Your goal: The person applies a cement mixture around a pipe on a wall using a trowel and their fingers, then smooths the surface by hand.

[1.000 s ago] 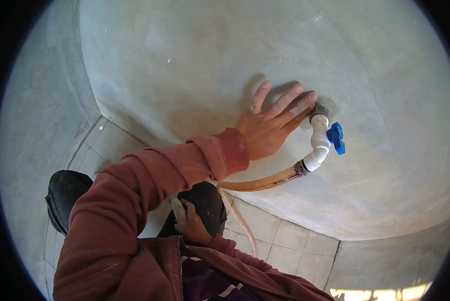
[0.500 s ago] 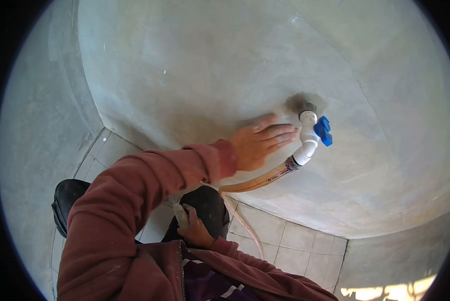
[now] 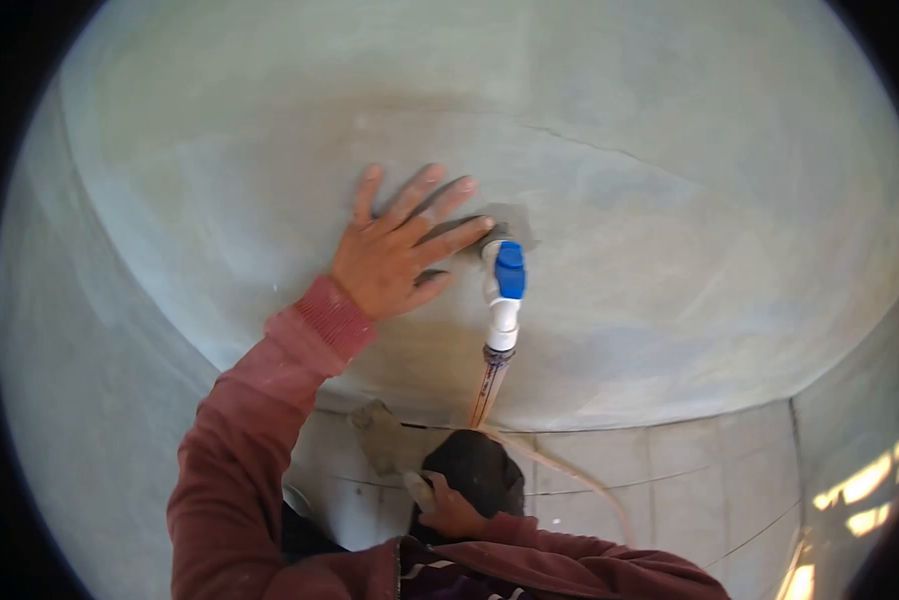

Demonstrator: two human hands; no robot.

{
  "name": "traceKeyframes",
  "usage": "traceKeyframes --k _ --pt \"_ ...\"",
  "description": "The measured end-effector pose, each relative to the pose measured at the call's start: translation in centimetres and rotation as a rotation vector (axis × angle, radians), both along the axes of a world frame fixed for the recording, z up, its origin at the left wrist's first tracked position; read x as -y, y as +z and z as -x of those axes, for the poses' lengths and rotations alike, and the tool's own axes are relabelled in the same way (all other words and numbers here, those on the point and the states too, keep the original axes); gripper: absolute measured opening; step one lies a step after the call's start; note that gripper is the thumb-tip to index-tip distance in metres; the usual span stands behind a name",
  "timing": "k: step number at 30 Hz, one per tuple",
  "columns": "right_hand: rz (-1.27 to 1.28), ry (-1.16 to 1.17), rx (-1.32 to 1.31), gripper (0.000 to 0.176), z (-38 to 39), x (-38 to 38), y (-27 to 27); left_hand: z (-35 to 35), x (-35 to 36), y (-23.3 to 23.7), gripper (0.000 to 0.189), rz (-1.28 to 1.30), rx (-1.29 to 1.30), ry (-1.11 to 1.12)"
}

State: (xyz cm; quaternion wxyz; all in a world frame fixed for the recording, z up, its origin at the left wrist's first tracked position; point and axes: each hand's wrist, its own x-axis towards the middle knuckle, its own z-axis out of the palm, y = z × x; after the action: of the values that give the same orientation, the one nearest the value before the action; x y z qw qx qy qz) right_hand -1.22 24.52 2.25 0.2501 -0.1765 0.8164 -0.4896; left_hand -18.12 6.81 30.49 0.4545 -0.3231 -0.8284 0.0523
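My left hand [image 3: 394, 260] lies against the grey plastered wall [image 3: 649, 270], palm down, fingers spread. Its fingertips reach the spot where a white pipe fitting [image 3: 504, 316] comes out of the wall, just left of the blue valve handle [image 3: 510, 270]. A clear orange-tinted hose [image 3: 488, 390] is fixed to the fitting's lower end. Low in front of my body, beside my knee, my right hand [image 3: 453, 512] is closed around a pale, handle-like object [image 3: 419, 490] whose kind I cannot tell. A blurred beige broad shape [image 3: 377, 436] shows just beyond it.
Below the wall runs a pale tiled floor [image 3: 674, 465], with the hose trailing over it to the right. My dark-clad knee [image 3: 474, 470] is close to the wall's foot. Side walls rise at left and right; sunlight patches fall on the right one [image 3: 859, 480]. A thin crack [image 3: 599, 147] crosses the wall above.
My left hand has spread its fingers and moved up and left on the wall. The view has shifted, so the fitting appears farther left. My right hand keeps its hold low down.
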Motion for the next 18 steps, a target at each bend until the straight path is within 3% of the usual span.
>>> traceKeyframes --k 6,12,15,18 --pt "0.041 0.050 0.064 0.074 0.2 0.0 -0.9 0.5 0.4 2.3 0.059 0.223 -0.125 0.077" --pt "0.001 0.088 0.131 0.074 0.4 0.2 -0.3 0.3 -1.1 3.9 0.052 0.265 -0.135 0.060" --pt "-0.016 0.087 0.122 0.074 0.5 0.2 -0.7 0.2 -1.4 3.5 0.050 0.234 -0.034 0.044" --pt "0.005 0.073 0.084 0.072 0.2 0.1 -0.8 -0.1 -1.8 3.5 0.060 0.087 0.139 -0.035"
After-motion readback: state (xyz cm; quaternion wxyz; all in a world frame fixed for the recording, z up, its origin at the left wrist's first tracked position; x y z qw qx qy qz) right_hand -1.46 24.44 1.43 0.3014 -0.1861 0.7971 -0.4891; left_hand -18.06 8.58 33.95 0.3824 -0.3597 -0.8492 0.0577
